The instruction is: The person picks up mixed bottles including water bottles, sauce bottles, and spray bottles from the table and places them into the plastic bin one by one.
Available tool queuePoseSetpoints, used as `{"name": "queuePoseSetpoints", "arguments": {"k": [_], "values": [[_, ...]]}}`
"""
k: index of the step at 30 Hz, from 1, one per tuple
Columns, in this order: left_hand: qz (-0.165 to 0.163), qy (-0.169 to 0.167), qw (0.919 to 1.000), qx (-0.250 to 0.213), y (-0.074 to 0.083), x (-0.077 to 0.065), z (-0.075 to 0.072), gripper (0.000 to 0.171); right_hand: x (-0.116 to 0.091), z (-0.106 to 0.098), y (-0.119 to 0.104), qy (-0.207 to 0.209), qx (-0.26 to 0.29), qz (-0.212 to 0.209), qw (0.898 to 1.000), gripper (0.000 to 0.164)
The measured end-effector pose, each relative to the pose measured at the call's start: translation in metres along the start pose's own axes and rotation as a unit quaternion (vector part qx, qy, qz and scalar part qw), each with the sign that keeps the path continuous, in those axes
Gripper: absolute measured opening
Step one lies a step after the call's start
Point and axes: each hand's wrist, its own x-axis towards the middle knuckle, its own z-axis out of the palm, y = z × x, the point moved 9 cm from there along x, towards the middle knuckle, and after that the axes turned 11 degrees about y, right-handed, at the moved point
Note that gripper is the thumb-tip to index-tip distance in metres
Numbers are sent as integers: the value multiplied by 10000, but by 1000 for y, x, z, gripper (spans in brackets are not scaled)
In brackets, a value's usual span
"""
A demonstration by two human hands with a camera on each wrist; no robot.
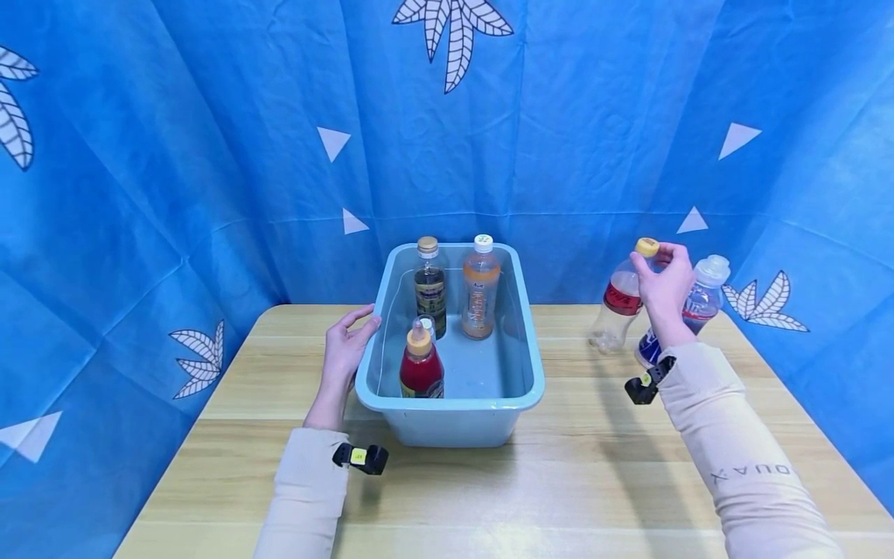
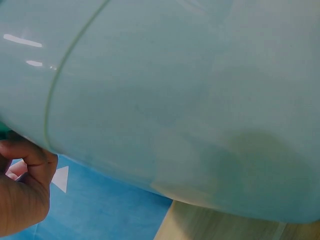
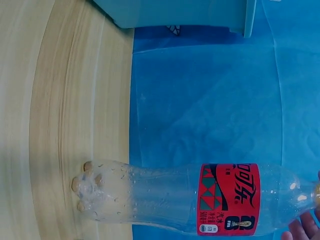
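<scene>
My right hand point(image 1: 665, 283) pinches a clear cola bottle point(image 3: 165, 192) by its yellow cap point(image 1: 647, 248). The bottle has a red label point(image 3: 230, 199) and leans a little, its bottom close over the table. On the other side my left hand point(image 1: 347, 341) grips the left rim of a pale blue plastic tub point(image 1: 454, 423), the thumb lying over the edge. In the tub stand a dark bottle point(image 1: 430, 299) with a tan cap, an orange-tinted bottle point(image 1: 480, 291) with a white cap and a red squeeze bottle point(image 1: 421, 369). Behind the squeeze bottle a white cap point(image 1: 427, 324) partly shows.
A bottle with a clear cap and blue label point(image 1: 705, 291) stands beside the right hand, partly hidden by it. The wooden table point(image 1: 559, 481) ends at a blue cloth point(image 1: 594, 116) hung behind and along both sides.
</scene>
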Motion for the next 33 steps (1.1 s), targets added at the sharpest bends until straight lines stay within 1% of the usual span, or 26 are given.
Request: {"name": "queuePoseSetpoints", "arguments": {"k": [11, 21, 26, 33], "values": [[2, 23, 10000, 4, 2, -1, -1, 42, -1, -3, 0, 182, 126, 1, 9998, 48], [89, 38, 9999, -34, 2, -1, -1, 41, -4, -7, -3, 225, 232, -97, 9994, 46], [77, 40, 9999, -63, 2, 0, 0, 42, -5, -10, -7, 256, 267, -210, 9991, 45], [44, 9, 9999, -102, 1, -1, 0, 42, -9, -11, -14, 179, 409, -462, 9979, 46]]}}
